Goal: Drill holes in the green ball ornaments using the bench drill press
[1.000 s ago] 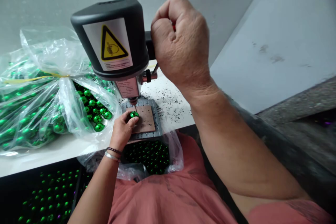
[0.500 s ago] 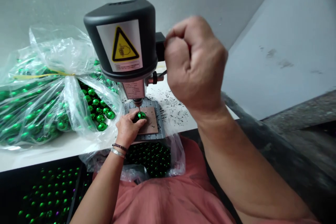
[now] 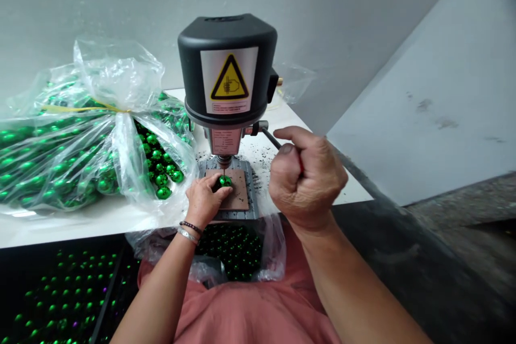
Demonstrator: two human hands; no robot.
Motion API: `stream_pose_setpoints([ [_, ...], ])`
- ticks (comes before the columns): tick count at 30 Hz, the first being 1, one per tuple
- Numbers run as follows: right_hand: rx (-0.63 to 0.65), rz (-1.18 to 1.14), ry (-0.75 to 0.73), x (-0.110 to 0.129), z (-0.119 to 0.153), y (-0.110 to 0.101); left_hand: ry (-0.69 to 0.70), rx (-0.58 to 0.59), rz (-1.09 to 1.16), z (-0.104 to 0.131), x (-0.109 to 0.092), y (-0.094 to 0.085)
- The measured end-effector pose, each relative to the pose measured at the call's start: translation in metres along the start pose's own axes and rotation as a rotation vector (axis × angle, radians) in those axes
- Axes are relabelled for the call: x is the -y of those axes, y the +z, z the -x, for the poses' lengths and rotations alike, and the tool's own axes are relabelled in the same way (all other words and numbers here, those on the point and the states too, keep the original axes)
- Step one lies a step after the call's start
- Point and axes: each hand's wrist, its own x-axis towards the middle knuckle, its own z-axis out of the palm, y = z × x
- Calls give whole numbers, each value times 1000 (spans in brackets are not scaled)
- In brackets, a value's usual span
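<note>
On the brown board atop the drill press base, my left hand pinches a shiny green ball between thumb and fingers. The bit of the drill press points down onto the ball; whether it has entered I cannot tell. My right hand is closed around the drill press lever, with the index finger partly stretched along it. A glimpse of red shows inside that grip.
Left of the press, a tied clear plastic bag bulges with green balls. Dark shavings litter the white table. A dark tray of green balls lies lower left. An open bag of balls sits at my lap.
My right hand has swung down from beside the motor housing to a lower spot, with the lever. My left hand still holds the ball under the bit. The camera view has shifted.
</note>
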Motion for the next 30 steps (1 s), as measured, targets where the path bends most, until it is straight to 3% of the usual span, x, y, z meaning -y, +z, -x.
stream_pose_setpoints([
  [7, -19, 18, -25, 1, 9, 2, 28, -35, -131, 2, 1, 1],
  [14, -41, 31, -11, 2, 18, 5, 22, -71, -127, 2, 2, 2],
  [19, 20, 1, -20, -1, 35, 6, 24, -83, -64, 3, 1, -1],
  [21, -9, -6, -8, -1, 27, 6, 26, -73, -30, 2, 0, -1],
  [24, -41, -52, 45, 1, -9, 6, 18, -54, 38, 2, -1, -1],
  [27, 58, -131, 221, 3, -50, 9, 3, -53, 72, 9, -2, -4],
  [30, 129, -136, 348, 3, -70, 13, 52, 10, 59, 29, -3, -15],
])
